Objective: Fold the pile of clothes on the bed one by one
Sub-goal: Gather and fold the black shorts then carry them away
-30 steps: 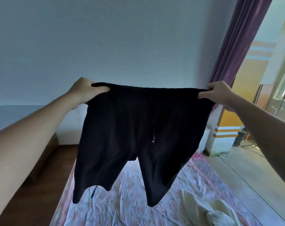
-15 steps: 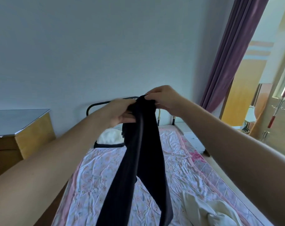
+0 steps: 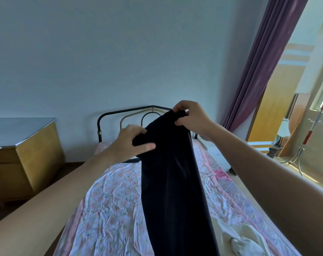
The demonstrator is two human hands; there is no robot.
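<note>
A pair of black trousers [image 3: 173, 182] is being held up in the air above the bed [image 3: 109, 209], folded lengthwise into one long dark strip that is hanging down toward the near edge of the view. The top end of the trousers is being pinched by the right hand [image 3: 192, 119], whose fingers are curled round the cloth at the highest point, in front of the far headboard [image 3: 131, 115]. Slightly lower and to the left, the side edge of the trousers is being gripped by the left hand [image 3: 133, 143], with the thumb laid across the front of the cloth and the fingers tucked behind it. Both forearms are being stretched out from the near corners.

A crumpled cream garment [image 3: 243, 237] is lying on the flowered sheet at the near right of the bed, just beside the hanging trousers. A wooden cabinet [image 3: 27, 156] is standing to the left of the bed, against the pale wall. A purple curtain [image 3: 258, 71] is hanging at the far right, and a metal coat stand [image 3: 312, 130] is seen by the window beyond it.
</note>
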